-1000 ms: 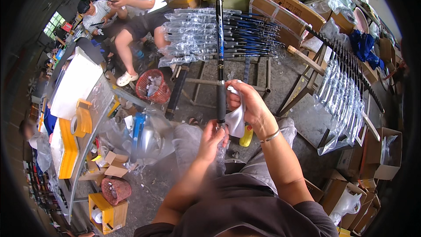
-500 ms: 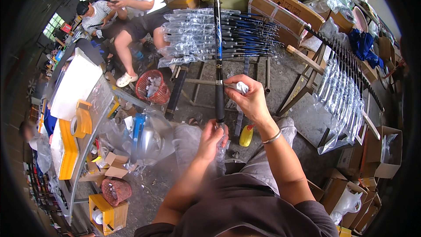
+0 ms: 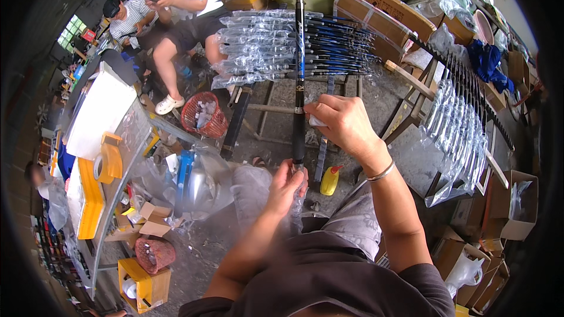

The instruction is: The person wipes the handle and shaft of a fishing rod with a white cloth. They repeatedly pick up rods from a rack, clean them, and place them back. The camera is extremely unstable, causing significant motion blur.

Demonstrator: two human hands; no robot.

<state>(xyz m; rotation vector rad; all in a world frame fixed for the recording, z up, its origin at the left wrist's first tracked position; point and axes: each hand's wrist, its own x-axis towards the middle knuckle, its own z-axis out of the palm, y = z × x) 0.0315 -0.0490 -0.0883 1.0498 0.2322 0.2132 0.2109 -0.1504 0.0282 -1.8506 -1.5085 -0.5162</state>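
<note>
A black telescopic fishing rod (image 3: 300, 53) with a dark foam grip points away from me, nearly upright in the picture. My left hand (image 3: 285, 188) is closed around its lower end, where clear plastic wrap (image 3: 296, 208) covers the handle. Against the right side of the rod, just above the foam grip, my right hand (image 3: 341, 123) pinches a small white cloth or tissue (image 3: 316, 121), mostly hidden by the fingers. Beyond, several similar rods (image 3: 335, 44) with plastic-wrapped handles lie side by side on a metal rack (image 3: 270, 108).
More wrapped rods (image 3: 455, 123) lean on a stand at right. A yellow bottle (image 3: 330, 181) stands below my right hand. Red baskets (image 3: 204, 116), a workbench with orange tape (image 3: 108, 164) and cardboard boxes (image 3: 514, 205) surround me. Two people (image 3: 182, 0) sit at far left.
My right hand has turned over, knuckles now up, its wrist shifted right; the white cloth is more covered. The rod has moved slightly right. My left hand keeps its hold.
</note>
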